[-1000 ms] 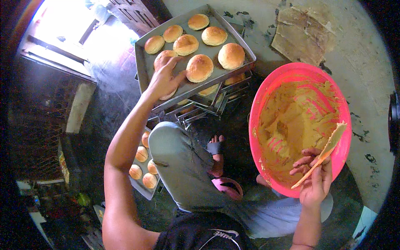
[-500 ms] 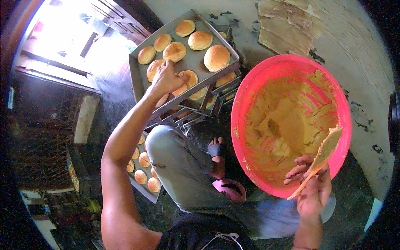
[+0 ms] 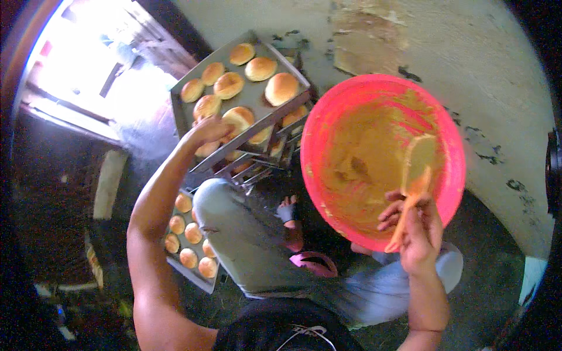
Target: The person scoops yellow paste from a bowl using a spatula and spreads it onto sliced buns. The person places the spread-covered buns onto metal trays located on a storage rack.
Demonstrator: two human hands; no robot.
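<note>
Right hand holds a spatula across the pink basin's near rim.

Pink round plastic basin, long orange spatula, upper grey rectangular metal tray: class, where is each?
Pink round plastic basin (image 3: pixel 311 169), head view: left rim.
Long orange spatula (image 3: pixel 417 182), head view: handle near the blade.
Upper grey rectangular metal tray (image 3: pixel 253 95), head view: inside bottom.

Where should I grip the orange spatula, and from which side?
Likely by its slim handle, from the near side, as the right hand holds it: the handle slants back toward the person, while the broad blade, smeared with brownish paste, points away over the pink bowl.
</note>
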